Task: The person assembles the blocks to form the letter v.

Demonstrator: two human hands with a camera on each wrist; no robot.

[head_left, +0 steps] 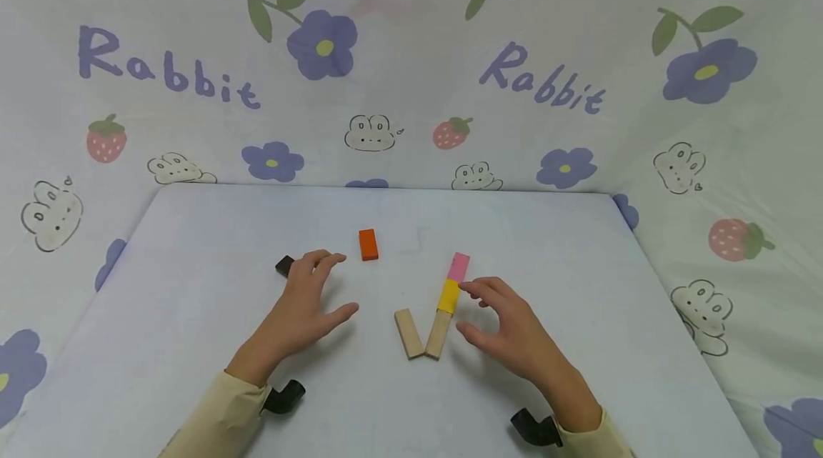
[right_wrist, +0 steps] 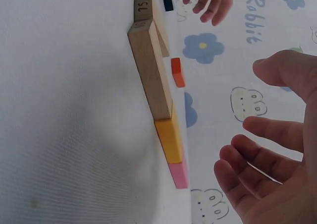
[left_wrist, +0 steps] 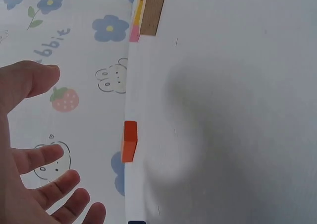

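In the head view, a pink block (head_left: 459,267), a yellow block (head_left: 449,296) and a plain wooden block (head_left: 439,334) lie end to end in a slanted row. A second wooden block (head_left: 408,334) meets the row's near end, making a V. My right hand (head_left: 508,329) hovers just right of the yellow block, fingers loosely bent around nothing. On the other side, my left hand (head_left: 302,308) is held over the table with thumb and fingers spread, holding nothing. It partly covers a black block (head_left: 285,266). An orange block (head_left: 368,244) lies beyond its fingertips.
The white tabletop (head_left: 360,401) carries all the blocks. Behind it hangs a patterned cloth (head_left: 411,43) with flowers, rabbits and strawberries. Each wrist bears a black camera mount, one at the left sleeve (head_left: 218,411).
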